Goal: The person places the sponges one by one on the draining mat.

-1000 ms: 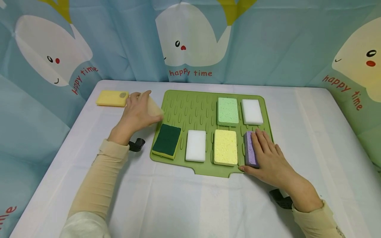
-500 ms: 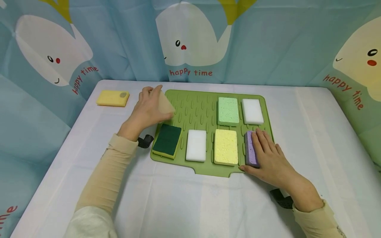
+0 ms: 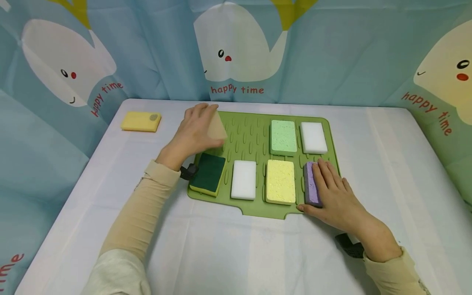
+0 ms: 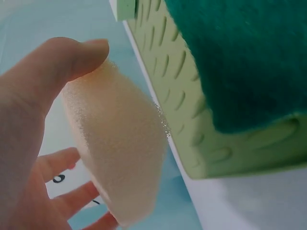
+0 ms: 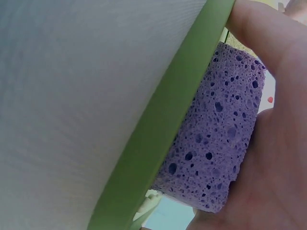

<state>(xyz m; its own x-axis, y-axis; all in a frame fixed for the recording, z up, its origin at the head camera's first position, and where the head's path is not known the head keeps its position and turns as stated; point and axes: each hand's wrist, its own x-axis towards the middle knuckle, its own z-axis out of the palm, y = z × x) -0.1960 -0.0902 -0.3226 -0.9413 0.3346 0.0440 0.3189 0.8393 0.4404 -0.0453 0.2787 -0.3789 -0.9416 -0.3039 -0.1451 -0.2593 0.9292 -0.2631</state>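
Note:
My left hand [image 3: 192,133] pinches a cream-coloured sponge [image 3: 217,128] between thumb and fingers, over the back left corner of the green ridged mat [image 3: 243,141]. In the left wrist view, the sponge [image 4: 120,139] is tilted, thumb on one end and fingertips on its far side. Just below this hand lies a green-and-yellow scouring sponge [image 3: 209,173]. At the mat's front right, my right hand [image 3: 337,200] rests, fingers straight, over a purple sponge [image 3: 312,184], hiding its right part. The right wrist view shows that porous purple sponge [image 5: 216,129] against the palm, flat on the mat.
Along the mat's front row lie a white sponge [image 3: 243,180] and a yellow sponge [image 3: 280,182]. Behind them sit a mint-green sponge [image 3: 283,137] and another white sponge [image 3: 314,138]. A yellow sponge with a round mark [image 3: 141,121] lies off the mat on the white-covered table [image 3: 221,254].
My left hand has carried the cream sponge rightward, from beside the mat's left edge to over its back left corner. My right hand stays on the purple sponge.

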